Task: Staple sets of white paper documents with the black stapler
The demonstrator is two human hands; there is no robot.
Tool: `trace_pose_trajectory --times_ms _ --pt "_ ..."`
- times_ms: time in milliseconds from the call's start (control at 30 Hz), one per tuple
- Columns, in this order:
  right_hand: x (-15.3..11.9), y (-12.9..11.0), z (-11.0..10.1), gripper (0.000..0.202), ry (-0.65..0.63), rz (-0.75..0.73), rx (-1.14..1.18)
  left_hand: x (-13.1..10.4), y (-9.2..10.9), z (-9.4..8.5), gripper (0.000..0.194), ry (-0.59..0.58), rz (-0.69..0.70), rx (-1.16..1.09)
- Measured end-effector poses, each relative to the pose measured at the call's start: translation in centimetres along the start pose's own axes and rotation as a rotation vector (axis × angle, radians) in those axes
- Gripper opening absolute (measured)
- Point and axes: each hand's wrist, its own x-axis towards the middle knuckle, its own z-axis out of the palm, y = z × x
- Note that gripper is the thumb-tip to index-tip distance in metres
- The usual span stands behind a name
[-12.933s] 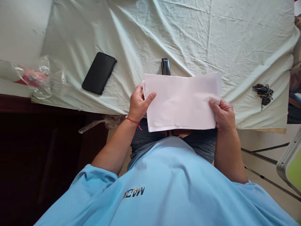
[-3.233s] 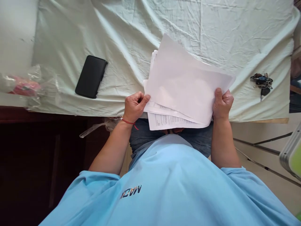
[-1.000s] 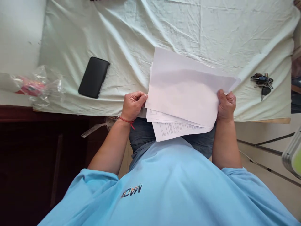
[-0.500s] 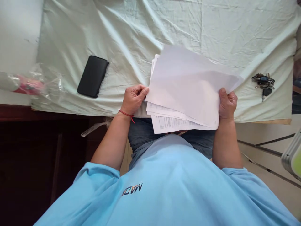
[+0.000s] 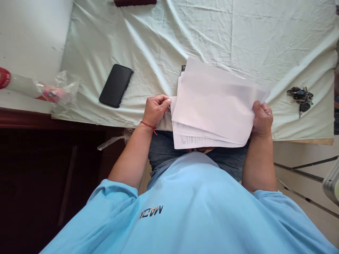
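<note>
Several white paper sheets (image 5: 214, 106) are fanned in a loose stack over my lap and the table's near edge. A blank side faces up on the uppermost sheet, and small print shows on a lower one along the near edge. My right hand (image 5: 262, 118) is closed round the stack's right edge, thumb on top. At the other side, my left hand (image 5: 156, 108), with a red string at its wrist, pinches the corner of a sheet (image 5: 173, 101) that sticks out to the left. A small dark thing (image 5: 183, 67) peeks from behind the stack's far left corner, mostly hidden.
A black phone (image 5: 116, 85) lies on the pale green tablecloth (image 5: 148, 46) to the left. Farther left is a clear plastic wrapper (image 5: 59, 88) with something red and pink. Keys (image 5: 300, 97) lie at the right. A dark red object (image 5: 135, 2) sits at the far edge.
The view has shifted, so the table things appear farther right. The sheets have shifted within the fan, and a sheet corner now sticks out in my left hand's pinch.
</note>
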Motion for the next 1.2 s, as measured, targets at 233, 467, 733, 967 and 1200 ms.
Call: trace_pose_trajectory --times_ms 233,467,733,967,1200 --pt "-0.1 -0.6 -0.5 0.059 -0.164 0.113 -0.054 0.5 0.2 0.0 0.014 0.001 -0.039 -0.011" --pt "-1.1 -0.9 0.3 0.056 -0.131 0.094 -0.014 0.6 -0.6 0.1 0.016 0.047 -0.013 0.049" --pt "-1.9 -1.2 0.9 0.052 -0.102 0.104 -0.015 0.5 -1.1 0.4 0.018 0.089 -0.009 0.041" --pt "-2.5 -0.9 1.4 0.055 -0.072 0.11 -0.031 0.3 -1.1 0.6 0.017 0.08 0.023 0.047" --pt "-2.8 -0.8 1.4 0.055 -0.075 0.101 -0.022 0.1 -0.9 0.7 0.022 0.084 0.022 0.011"
